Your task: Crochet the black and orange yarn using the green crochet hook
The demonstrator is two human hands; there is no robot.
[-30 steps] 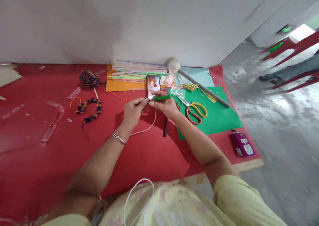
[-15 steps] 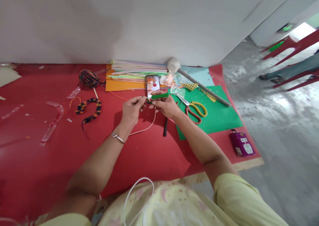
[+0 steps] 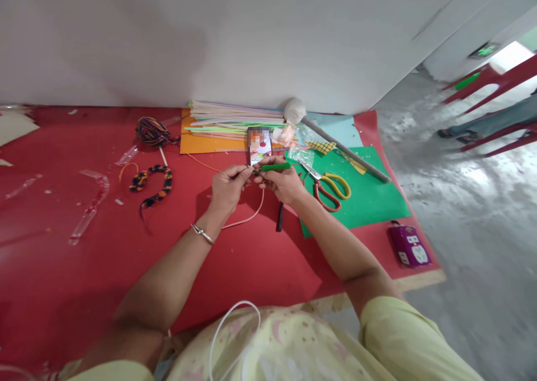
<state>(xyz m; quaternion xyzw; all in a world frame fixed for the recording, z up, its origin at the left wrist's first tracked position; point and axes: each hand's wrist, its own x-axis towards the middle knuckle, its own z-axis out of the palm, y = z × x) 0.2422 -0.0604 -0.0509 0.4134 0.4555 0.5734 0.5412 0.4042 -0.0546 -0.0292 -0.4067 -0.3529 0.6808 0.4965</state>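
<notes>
Pinched in my right hand (image 3: 286, 185) is a green-handled crochet hook (image 3: 276, 167), its handle lying nearly level across the fingers. My left hand (image 3: 227, 186) is closed, thumb against forefinger, on a small piece of dark and yellow yarn work (image 3: 255, 171) between the two hands. Fingers hide most of that piece and the hook's tip. A pale cord (image 3: 251, 217) curves down beneath my hands. Just beyond them a phone (image 3: 260, 141) shows a picture. To the left lies a black-and-orange braided yarn strip (image 3: 157, 189), near a multicoloured yarn ball (image 3: 151, 131).
Scissors (image 3: 327, 188) with red and yellow handles lie on a green sheet (image 3: 369, 202), a grey stick (image 3: 348, 150) with a white ball end above them. Pastel strips (image 3: 235, 112) lie along the wall. A purple box (image 3: 408, 245) sits near the right edge; a black strip (image 3: 279, 217) lies below my right hand.
The hook's handle has tipped slightly and the fingers of my right hand have shifted around it. The whole view has slid a little; both hands keep their grips.
</notes>
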